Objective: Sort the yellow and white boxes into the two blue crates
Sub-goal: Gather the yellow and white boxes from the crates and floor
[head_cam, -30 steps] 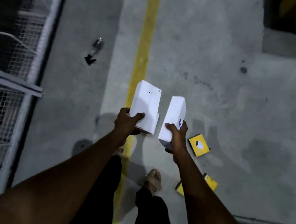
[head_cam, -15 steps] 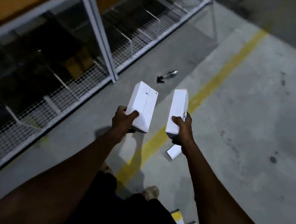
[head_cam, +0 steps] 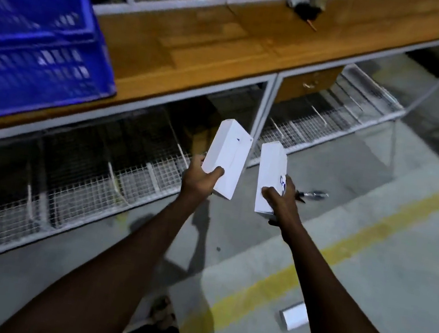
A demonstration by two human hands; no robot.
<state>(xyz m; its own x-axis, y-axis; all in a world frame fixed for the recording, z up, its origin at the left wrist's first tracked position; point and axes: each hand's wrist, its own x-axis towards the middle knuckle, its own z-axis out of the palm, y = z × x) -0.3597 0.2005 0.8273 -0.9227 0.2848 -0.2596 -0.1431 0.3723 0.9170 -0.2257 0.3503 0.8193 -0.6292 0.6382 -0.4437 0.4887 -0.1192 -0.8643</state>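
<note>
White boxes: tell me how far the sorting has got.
Done: nothing certain; the blue crate on the wooden bench is too blurred to show contents. In hand: the left hand grips the first white box, the right hand grips a second white box. Left: both need crating, and a third white box lies on the floor.

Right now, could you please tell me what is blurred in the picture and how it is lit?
Head view: the blue crate is motion-smeared; the white box in the left hand and the white box in the right hand look sharper; lighting is dim, darkest under the shelf.
</note>
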